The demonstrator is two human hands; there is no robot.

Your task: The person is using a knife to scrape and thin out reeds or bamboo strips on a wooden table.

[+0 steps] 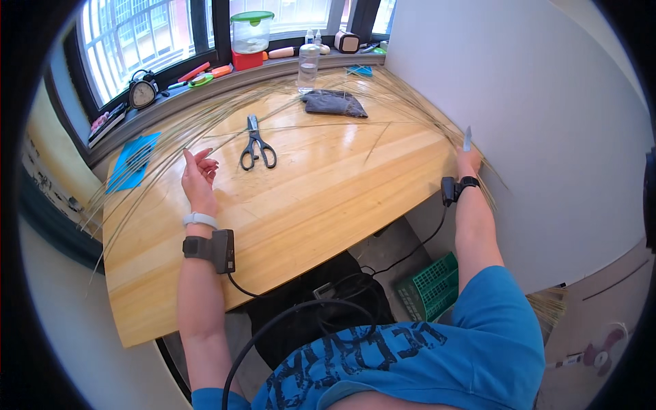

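My left hand (199,179) is raised over the left part of the wooden table, palm partly up. Its fingers are loosely bent and apart, with nothing seen in them. Long thin dry stalks (179,145) fan out beside it, across a blue sheet (134,164). To the right of that hand lie black-handled scissors (250,156), blades pointing away from me. At the table's right edge, my right hand (467,162) is closed around a pale, pointed, blade-like thing (468,139) that sticks up from it. More stalks (437,123) run along this edge, by the hand.
A dark plastic packet (333,103) and a clear bottle (308,71) stand toward the back of the wooden table (301,184). The windowsill holds an alarm clock (143,91) and a green-lidded tub (251,34). A white wall (519,130) borders the right. Below sits a green crate (432,287); cables trail from my wrists.
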